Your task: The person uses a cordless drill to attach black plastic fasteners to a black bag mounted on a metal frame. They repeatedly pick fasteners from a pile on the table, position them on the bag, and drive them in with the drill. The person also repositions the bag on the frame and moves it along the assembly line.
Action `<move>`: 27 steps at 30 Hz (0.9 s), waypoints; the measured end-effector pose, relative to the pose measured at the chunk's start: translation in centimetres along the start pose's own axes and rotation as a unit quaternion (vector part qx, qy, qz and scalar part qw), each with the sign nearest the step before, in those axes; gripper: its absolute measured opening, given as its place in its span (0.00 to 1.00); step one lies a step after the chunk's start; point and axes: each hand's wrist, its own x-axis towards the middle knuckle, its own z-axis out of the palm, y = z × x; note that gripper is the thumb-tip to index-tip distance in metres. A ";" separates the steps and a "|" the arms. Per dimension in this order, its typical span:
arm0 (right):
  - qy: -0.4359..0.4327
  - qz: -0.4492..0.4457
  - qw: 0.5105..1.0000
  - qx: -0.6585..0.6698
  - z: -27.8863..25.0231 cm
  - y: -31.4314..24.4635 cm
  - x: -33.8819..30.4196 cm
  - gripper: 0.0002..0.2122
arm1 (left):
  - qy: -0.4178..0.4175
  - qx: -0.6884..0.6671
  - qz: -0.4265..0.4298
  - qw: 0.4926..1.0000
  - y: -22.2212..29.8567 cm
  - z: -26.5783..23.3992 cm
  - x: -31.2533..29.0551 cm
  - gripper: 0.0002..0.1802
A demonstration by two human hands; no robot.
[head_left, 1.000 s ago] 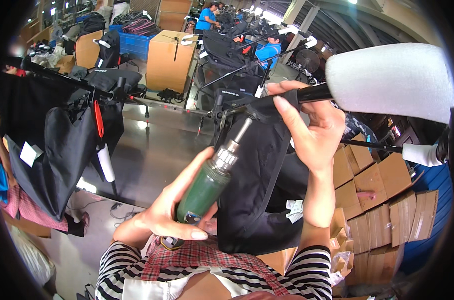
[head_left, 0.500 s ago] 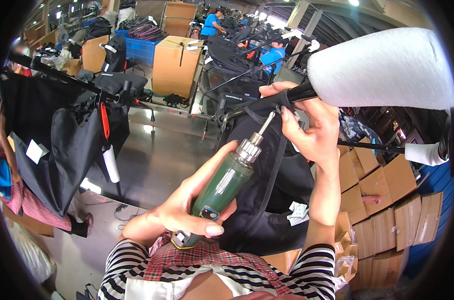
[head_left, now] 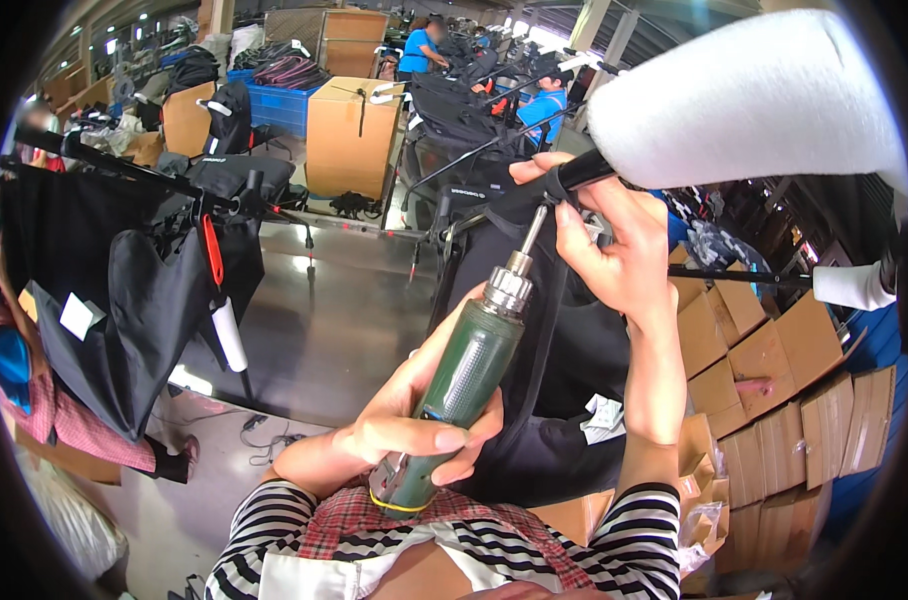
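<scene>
While left hand (head_left: 426,425) grips screwdriver (head_left: 473,360), white label (head_left: 602,419) shows.

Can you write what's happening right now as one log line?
left hand: holds green screwdriver, tip near black fabric | right hand: holds fabric at black tube | nearby: white foam sleeve, cardboard boxes

The green power screwdriver (head_left: 466,370) is higher and farther right now, standing more upright — its bit (head_left: 533,232) is up at the black cloth (head_left: 522,205), just beside the right hand's (head_left: 622,240) thumb. More fingertips of the left hand (head_left: 402,410) show around the body. The white sleeve (head_left: 744,105) slants more steeply — and sits higher.
</scene>
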 end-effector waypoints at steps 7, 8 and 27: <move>0.072 0.076 0.991 0.087 -2.6 2.1 -4.5 0.18 | 0.011 0.031 -0.028 0.999 -1.9 -3.1 -2.0 0.78; 0.074 0.135 0.983 0.095 -4.2 2.9 -6.9 0.17 | 0.014 0.030 -0.039 0.999 -2.6 -3.3 -2.1 0.82; -0.085 0.778 0.591 -0.197 -1.8 -2.7 -61.2 0.09 | 0.044 0.062 -0.120 0.990 -8.3 -5.2 -1.2 0.74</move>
